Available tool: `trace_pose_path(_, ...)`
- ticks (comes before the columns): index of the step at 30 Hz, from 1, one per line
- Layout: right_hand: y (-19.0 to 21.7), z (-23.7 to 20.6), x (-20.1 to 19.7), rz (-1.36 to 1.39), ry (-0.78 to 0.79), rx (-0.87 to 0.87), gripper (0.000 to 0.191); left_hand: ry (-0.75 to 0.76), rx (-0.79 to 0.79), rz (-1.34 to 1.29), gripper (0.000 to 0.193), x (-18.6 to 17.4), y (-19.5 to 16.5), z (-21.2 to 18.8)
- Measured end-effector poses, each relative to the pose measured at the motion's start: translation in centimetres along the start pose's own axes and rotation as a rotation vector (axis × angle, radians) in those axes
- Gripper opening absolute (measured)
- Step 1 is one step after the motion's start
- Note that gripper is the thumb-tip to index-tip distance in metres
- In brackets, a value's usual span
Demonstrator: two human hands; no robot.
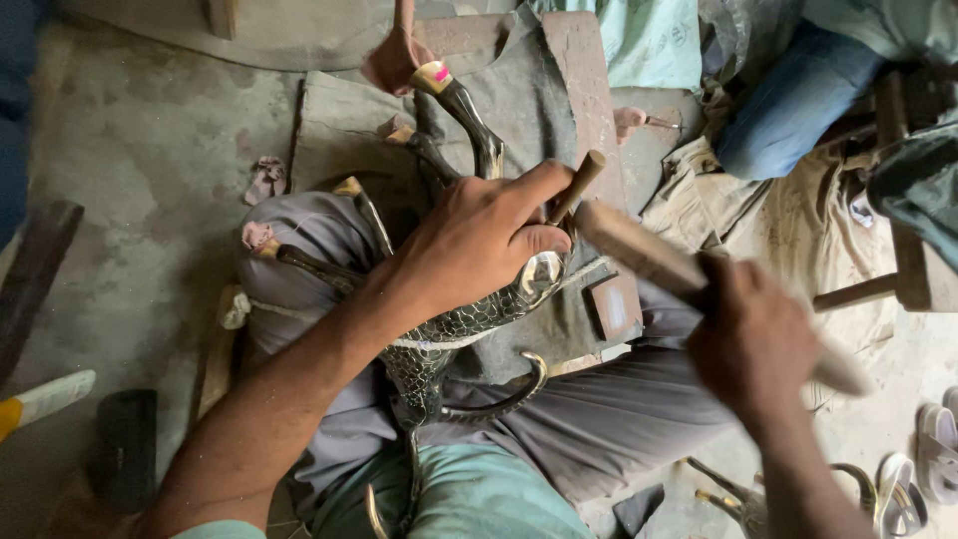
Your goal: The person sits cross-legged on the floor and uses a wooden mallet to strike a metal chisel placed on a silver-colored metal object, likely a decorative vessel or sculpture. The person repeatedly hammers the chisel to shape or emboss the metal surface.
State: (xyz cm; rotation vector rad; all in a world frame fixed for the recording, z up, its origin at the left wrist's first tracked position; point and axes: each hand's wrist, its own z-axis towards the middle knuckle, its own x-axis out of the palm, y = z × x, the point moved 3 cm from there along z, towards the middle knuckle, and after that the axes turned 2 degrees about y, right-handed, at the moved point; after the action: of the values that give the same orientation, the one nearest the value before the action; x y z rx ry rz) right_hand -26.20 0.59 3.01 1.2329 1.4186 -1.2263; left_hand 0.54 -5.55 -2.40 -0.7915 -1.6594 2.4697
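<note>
A dark metal figure (454,334) with a scaled body and a long curved neck (469,120) lies across my lap on a grey cloth (349,130). My left hand (479,235) rests on its body and pinches a thin chisel-like tool (577,185) upright against the shiny metal. My right hand (753,344) grips a wooden mallet (639,250), blurred by motion, its head close to the top of the chisel. A white cord (439,341) runs across the figure's body.
A second person in blue trousers (788,100) sits at the upper right beside a wooden stool (913,255). More curved metal pieces (728,494) lie at the bottom right near sandals (923,459). A black block (125,449) sits on the concrete floor at left.
</note>
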Motion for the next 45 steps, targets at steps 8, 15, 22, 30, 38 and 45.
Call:
trace_pose_path(8,3.2,6.1,-11.0,-0.422,-0.364,-0.328,0.031,-0.178,-0.062,-0.036,0.036,-1.2,-1.5,-0.6)
trace_pose_path(15,9.7,9.1,-16.4,-0.445,-0.185,-0.503,0.039,-0.465,-0.218,-0.083,0.026,-0.9,-2.6,-2.8)
trace_pose_path(22,12.8,8.3,-20.1,-0.467,-0.301,-0.578,0.047,-0.513,-0.168,-0.007,0.029,-1.7,-2.4,-2.6)
trace_pose_path(30,7.6,7.1,-19.3,-0.070,-0.263,-0.564,0.047,-0.442,-0.120,0.014,0.028,-0.4,-3.4,-1.9)
trace_pose_path(38,1.5,6.9,-14.0,-0.318,-0.149,-0.339,0.042,-0.058,-0.042,0.090,0.032,-0.9,-2.5,1.3)
trace_pose_path(45,-1.3,1.2,-8.5,0.281,-0.269,-0.063,0.046,0.196,0.063,0.048,0.040,-1.5,-4.4,4.0)
